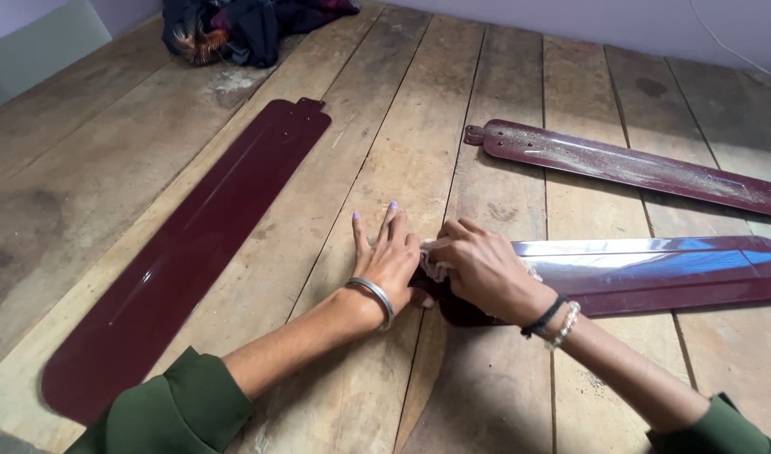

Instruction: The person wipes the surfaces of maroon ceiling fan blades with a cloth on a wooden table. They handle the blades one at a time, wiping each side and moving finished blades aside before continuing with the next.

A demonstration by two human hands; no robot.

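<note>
Both hands [440, 265] on white cloth [436, 267] under right fingers [452, 252].

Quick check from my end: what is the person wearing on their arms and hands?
Both arms have dark green sleeves pushed up toward the elbows. The left hand has lilac-painted nails and a plain silver bangle at the wrist. The right hand has two wristbands side by side: a thin black cord band and a bracelet of pale, clear beads. No gloves or rings show.
</note>
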